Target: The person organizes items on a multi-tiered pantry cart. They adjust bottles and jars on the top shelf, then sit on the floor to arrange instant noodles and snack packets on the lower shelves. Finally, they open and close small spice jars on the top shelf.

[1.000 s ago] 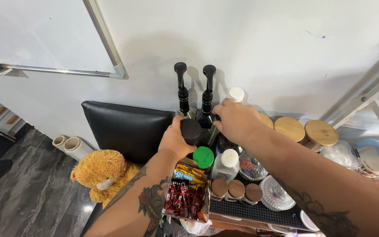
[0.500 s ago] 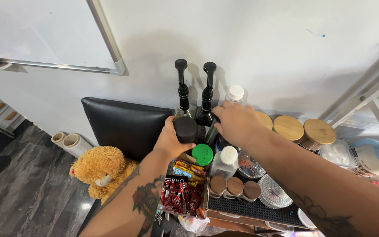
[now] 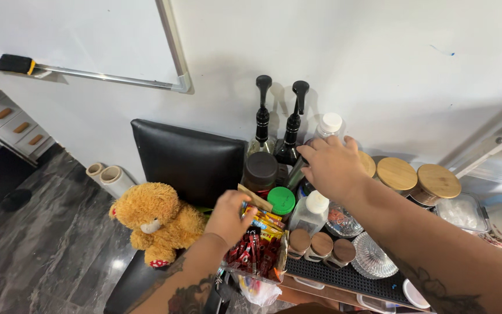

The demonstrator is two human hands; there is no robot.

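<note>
Here the left hand (image 3: 229,216) hovers over a clear box of red and yellow sachets (image 3: 258,251), its fingers curled and pinching 1 small brown paper sachet (image 3: 254,197), which sticks up and to the right from the fingertips. The box stands at the near left corner of a crowded counter, just right of a tan teddy bear (image 3: 153,220) that sits on a black padded chair (image 3: 188,158).

The right hand (image 3: 331,167) reaches farther in, palm down and fingers loosely spread, over the bottles at the wall. Whether it grips anything I cannot tell, since its fingertips hide what lies under them. Just left of it stand 2 tall black pump dispensers (image 3: 262,116), side by side against the white wall, and a white-capped clear bottle (image 3: 329,124) shows just beyond the fingers.

Between the 2 hands stand a dark brown-lidded jar (image 3: 261,170), a green round lid (image 3: 281,200) and a white-capped squeeze bottle (image 3: 312,210). Near them, 3 small cork-topped jars (image 3: 321,244) sit in a row on a black rubber mat (image 3: 344,278). To the right, 2 round wooden lids (image 3: 416,176) cap larger jars. A whiteboard (image 3: 76,35) hangs far left.
</note>
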